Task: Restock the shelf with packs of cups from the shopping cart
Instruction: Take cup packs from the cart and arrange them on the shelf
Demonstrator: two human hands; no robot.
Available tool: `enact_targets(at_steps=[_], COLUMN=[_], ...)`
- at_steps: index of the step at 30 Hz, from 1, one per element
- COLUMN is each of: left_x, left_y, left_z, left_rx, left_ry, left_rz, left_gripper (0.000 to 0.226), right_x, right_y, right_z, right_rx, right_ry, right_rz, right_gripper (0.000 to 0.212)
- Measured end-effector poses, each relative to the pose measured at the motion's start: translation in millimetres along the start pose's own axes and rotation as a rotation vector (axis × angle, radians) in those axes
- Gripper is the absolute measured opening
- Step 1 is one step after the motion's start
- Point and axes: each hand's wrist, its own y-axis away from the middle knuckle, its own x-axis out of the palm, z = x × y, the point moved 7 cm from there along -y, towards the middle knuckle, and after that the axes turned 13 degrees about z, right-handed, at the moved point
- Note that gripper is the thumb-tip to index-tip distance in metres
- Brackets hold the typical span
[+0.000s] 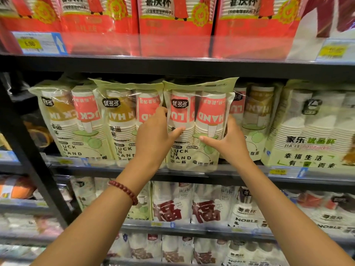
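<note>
- Two hands are gripping one "Luck in Hand" cup pack (196, 129) in the head view, standing it upright on the middle shelf (192, 172) between a matching pack (124, 121) just to its left and another (251, 120) partly hidden behind its right edge.
- Left hand (153, 135) is pressing the pack's left side, fingers (160, 112) curling around that edge and thumb lying across the front.
- Right hand (229, 141) is clamping the right side, thumb spread over the front and the other digits tucked behind.
- Judging by the thin plastic film and stacked paper cups, the pack is probably light, crushable and slippery; holding both long sides at mid-height seems safest.
- Shopping cart is not appearing anywhere in this view.
</note>
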Motion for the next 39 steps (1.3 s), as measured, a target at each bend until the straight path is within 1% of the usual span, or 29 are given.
enact_targets(at_steps=[2, 5, 9, 12, 16, 22, 25, 27, 30, 33, 34, 36, 37, 39], left_x=[5.8, 12.1, 18.8, 21.6, 17.8, 11.0, 12.4, 12.5, 12.4, -0.3, -9.3, -30.3, -41.0, -58.1], left_y=[-5.1, -10.7, -9.2, -7.3, -10.4, 0.2, 1.0, 1.8, 3.6, 14.6, 20.7, 34.8, 41.0, 49.2], left_z=[3.6, -0.5, -8.2, -3.9, -0.4, -10.8, -10.0, -7.6, -9.6, -5.1, 1.0, 22.4, 37.6, 73.4], left_rx=[-0.036, -0.048, -0.043, -0.064, -0.065, -0.001, 0.006, -0.007, -0.008, 0.052, 0.063, 0.041, 0.005, -0.106], left_ry=[-0.041, -0.057, -0.014, 0.041, 0.023, -0.047, -0.050, -0.052, -0.073, 0.074, 0.100, 0.114, 0.130, 0.132], left_rz=[0.017, 0.052, 0.076, 0.081, 0.097, -0.015, -0.060, -0.082, -0.054, -0.044, -0.076, -0.184, -0.239, -0.301], left_gripper=[0.051, 0.044, 0.040, 0.041, 0.038, 0.028, 0.022, 0.024, 0.026, 0.037, 0.039, 0.035, 0.032, 0.037], right_x=[-2.6, -6.7, -14.8, -15.3, -8.3, -3.4, -0.5, 1.8, 2.4, -0.7, -1.1, -0.8, 0.9, 11.0], right_y=[-0.2, 0.6, -2.4, -3.7, 3.3, 3.5, 5.2, 5.3, 1.9, -1.8, -2.2, -0.4, 2.2, 10.8], right_z=[-3.5, -10.3, -15.1, -13.9, -10.5, -5.5, -6.3, -7.8, -8.3, -6.2, -7.1, -12.5, -16.4, -23.1], right_rx=[0.006, 0.023, 0.032, 0.019, -0.006, -0.027, -0.037, -0.044, -0.056, -0.059, -0.052, -0.028, -0.005, 0.052], right_ry=[-0.018, -0.045, -0.015, 0.006, 0.009, -0.006, -0.028, -0.018, 0.036, 0.082, 0.073, 0.019, -0.011, -0.021], right_rz=[-0.004, -0.003, 0.009, 0.024, -0.002, -0.037, -0.071, -0.078, -0.028, 0.030, 0.051, 0.071, 0.070, 0.071], right_gripper=[0.073, 0.072, 0.066, 0.069, 0.071, 0.066, 0.067, 0.069, 0.070, 0.075, 0.077, 0.080, 0.079, 0.074])
